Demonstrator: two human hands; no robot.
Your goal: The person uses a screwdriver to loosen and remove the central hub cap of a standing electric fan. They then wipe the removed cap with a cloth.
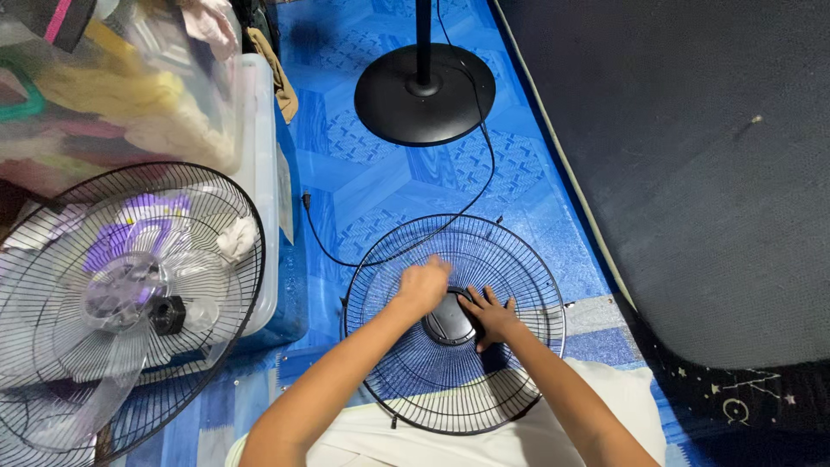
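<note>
Blue patterned flooring (380,186) spreads out beneath you, with a dark mattress (692,173) filling the space well to the right of your right hand. Far to the left of your left hand stands a fan head (130,298) with its clear blades and a wire guard, leaning against a clear storage bin (173,95) stuffed with fabric. Straight ahead, beyond both hands, sits the round black fan base (425,95) with its pole, and a black cord (467,186) trails from there toward you.

Directly under your hands lies the loose black fan grille (456,324), flat on the floor (its near edge overlaps the white cloth across your lap). Your left hand (422,287) is curled into a loose fist over the wires just left of the grille's black centre cap (450,320); it seems to grip something, though you cannot tell what from this angle. Your right hand (491,316) rests with fingers spread, touching the cap's right edge.
</note>
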